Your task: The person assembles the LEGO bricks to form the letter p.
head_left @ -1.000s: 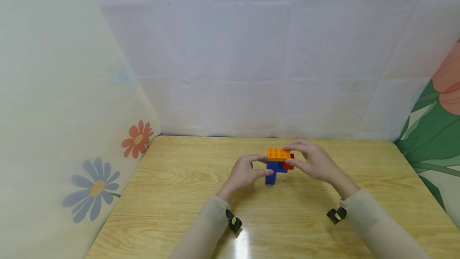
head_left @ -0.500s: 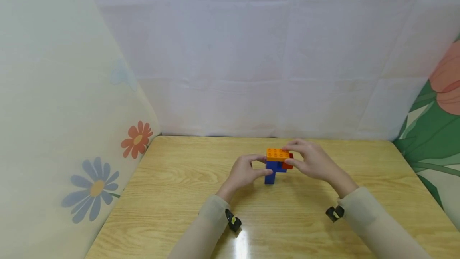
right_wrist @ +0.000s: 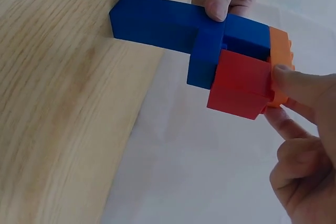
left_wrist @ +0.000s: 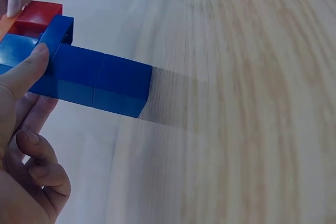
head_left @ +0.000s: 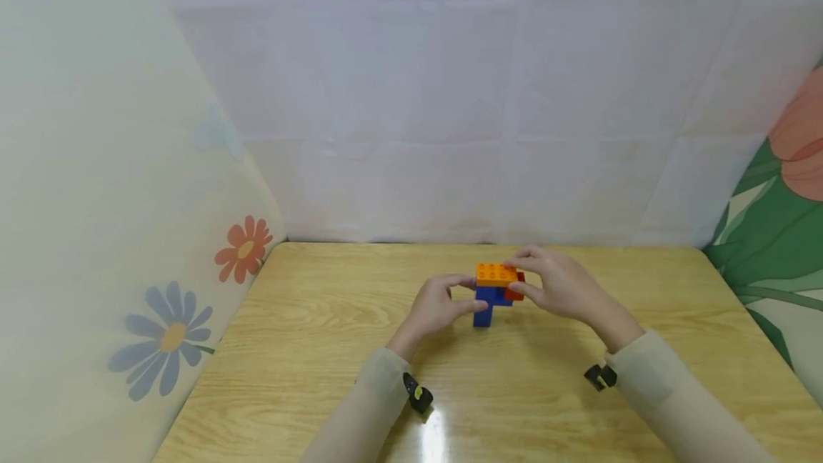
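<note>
A tower of blue bricks (left_wrist: 100, 80) rises from the wooden table, upright in the head view. Its upper part has a blue piece (right_wrist: 206, 59) jutting sideways, with a red brick (right_wrist: 239, 82) above that. Across the top lies an orange studded brick (head_left: 494, 274). My left hand (head_left: 437, 306) pinches the blue tower between thumb and fingers, from the left. From the other side, my right hand (head_left: 561, 284) pinches the orange brick's right end, its thumb near the red brick. The right fingers hide part of the orange studs.
The pale wooden tabletop (head_left: 308, 349) extends around both arms. A white cloth wall (head_left: 411, 127) stands behind its back edge. Flower-patterned panels, the left panel (head_left: 83, 198) and the right panel (head_left: 784, 234), flank the table. Each wrist wears a small black device.
</note>
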A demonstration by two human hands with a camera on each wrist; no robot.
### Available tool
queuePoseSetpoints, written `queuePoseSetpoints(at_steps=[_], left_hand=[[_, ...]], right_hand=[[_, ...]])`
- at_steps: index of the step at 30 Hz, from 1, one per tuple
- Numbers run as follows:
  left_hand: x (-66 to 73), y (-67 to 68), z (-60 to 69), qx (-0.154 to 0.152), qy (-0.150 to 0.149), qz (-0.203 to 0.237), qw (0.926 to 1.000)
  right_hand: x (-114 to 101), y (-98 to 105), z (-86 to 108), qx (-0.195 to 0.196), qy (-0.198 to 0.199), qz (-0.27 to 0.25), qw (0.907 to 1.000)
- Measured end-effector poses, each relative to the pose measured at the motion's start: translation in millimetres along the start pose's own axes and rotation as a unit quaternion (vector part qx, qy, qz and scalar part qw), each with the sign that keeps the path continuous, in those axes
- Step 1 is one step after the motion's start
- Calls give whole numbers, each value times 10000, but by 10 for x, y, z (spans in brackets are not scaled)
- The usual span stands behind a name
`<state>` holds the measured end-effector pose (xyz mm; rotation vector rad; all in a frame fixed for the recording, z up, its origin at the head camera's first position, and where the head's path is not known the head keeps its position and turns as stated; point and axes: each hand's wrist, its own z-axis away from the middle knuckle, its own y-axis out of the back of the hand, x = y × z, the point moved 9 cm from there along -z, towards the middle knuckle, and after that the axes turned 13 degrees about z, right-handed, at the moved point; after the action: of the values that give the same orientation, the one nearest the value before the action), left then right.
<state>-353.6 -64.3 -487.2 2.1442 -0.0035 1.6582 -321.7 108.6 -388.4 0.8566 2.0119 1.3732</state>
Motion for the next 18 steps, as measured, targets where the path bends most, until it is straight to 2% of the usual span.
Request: queuePoseSetpoints(at_steps=[5, 10, 15, 18], left_hand=[[-19, 15, 10, 55, -24, 170, 9998], [-27, 7, 17, 130, -47, 245, 9996], [-21, -28, 27, 116, -69, 165, 9998], [-4, -31, 41, 133, -81, 137, 9998]], right_hand=[[38, -27, 12, 122, -57, -176, 9998], [121, -98, 74, 293, -171, -708, 9969], [239, -268, 212, 602, -382, -1560, 9852], [258, -326, 257, 880, -340, -1963, 9760]])
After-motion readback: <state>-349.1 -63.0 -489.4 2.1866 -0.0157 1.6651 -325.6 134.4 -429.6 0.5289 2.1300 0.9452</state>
